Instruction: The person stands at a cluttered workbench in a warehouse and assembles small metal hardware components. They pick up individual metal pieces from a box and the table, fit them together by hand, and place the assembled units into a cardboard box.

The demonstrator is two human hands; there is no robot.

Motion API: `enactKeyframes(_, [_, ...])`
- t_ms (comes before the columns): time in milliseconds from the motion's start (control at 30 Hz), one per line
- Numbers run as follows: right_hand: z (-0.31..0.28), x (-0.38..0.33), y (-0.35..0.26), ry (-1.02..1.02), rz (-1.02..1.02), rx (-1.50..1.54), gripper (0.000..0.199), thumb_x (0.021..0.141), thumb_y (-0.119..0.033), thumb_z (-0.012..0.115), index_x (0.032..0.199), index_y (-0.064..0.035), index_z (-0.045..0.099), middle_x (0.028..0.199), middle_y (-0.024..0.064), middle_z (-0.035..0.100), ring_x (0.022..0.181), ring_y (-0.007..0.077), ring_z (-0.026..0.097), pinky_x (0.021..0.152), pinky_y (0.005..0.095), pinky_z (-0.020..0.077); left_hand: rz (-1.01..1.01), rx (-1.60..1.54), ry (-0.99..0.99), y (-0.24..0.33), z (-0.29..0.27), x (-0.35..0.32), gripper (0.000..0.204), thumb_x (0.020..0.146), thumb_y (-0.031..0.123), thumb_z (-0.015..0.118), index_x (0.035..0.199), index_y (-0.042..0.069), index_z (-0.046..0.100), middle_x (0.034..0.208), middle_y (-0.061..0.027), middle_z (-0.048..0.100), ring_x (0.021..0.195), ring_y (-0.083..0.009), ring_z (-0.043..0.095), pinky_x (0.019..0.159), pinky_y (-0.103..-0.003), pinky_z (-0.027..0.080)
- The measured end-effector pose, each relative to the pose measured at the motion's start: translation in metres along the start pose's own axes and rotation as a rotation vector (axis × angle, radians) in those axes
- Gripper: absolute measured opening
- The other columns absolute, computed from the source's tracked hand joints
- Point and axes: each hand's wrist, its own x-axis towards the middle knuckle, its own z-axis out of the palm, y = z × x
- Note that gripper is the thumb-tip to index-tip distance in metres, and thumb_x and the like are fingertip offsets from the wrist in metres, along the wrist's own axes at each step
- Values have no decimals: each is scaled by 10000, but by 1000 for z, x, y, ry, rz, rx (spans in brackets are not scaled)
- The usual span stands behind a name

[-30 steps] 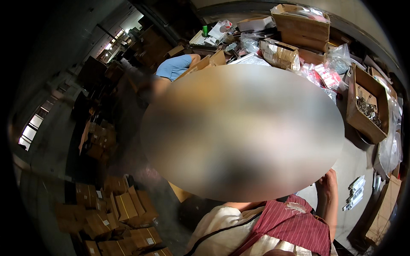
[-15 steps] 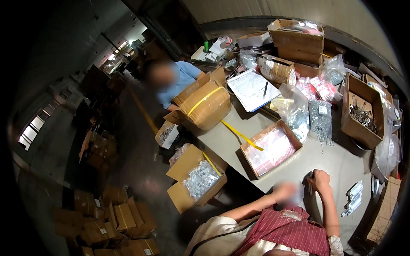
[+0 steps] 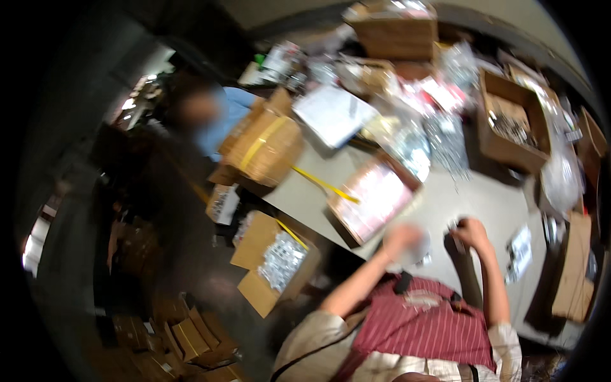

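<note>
My left hand is over the table just right of the shallow carton of clear, pink-edged bags. Its fingers are blurred, but they appear closed on a small clear plastic bag. Small shiny pieces show at the lower edge of that bag. A short way to the right, my right hand is closed, with a small metal piece at its fingertips. Several silvery packets lie on the table to the right of my right arm.
An open carton of metal parts stands at the back right. Bags of small hardware and a clipboard lie farther back. On the left are a yellow-strapped carton, a carton of silvery packets and a person in blue.
The view has shifted, and everything blurs. My left hand has moved away from my body, toward the shallow carton's near edge. My right hand stays closed, with the metal piece now showing at its fingertips.
</note>
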Motion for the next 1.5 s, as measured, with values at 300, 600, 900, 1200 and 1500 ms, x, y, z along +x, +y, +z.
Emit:
enactKeyframes(300, [-7,-31,34,29,96,527,320,850,-295,765,758,-7,660,642,37,583,620,124,515,578,319,416,-183,-520,-253,60,21,-5,358,1079,225,445,1301,-49,506,1216,-283,636,1095,-374,676,939,-495,580])
enactKeyframes(600, [-42,-60,23,-168,132,1186,143,893,-100,704,802,5,673,713,-27,584,627,74,487,576,264,390,-390,-632,-284,56,33,-1,418,1080,231,417,1394,-43,449,1318,-281,572,1201,-389,608,1023,-520,534])
enactKeyframes(900, [-30,-47,35,-53,136,484,319,852,-269,802,702,-13,685,616,-22,572,557,95,434,524,305,344,-409,-492,-258,55,39,-9,418,1071,192,413,1382,-86,447,1347,-277,559,1251,-385,580,1056,-513,504])
enactKeyframes(1200, [-38,-47,39,68,92,92,398,737,-306,766,1040,-55,704,942,215,718,895,395,690,788,458,545,-478,-600,-281,23,35,-12,429,1071,184,431,1374,-119,445,1317,-285,587,1222,-384,611,1047,-492,529])
enactKeyframes(1500, [-23,-60,42,-24,47,396,322,751,-274,790,899,-3,701,791,181,698,738,315,675,697,408,516,-274,-208,-408,31,49,-32,397,1017,132,540,1322,-122,520,1228,-224,656,1127,-311,669,994,-419,552])
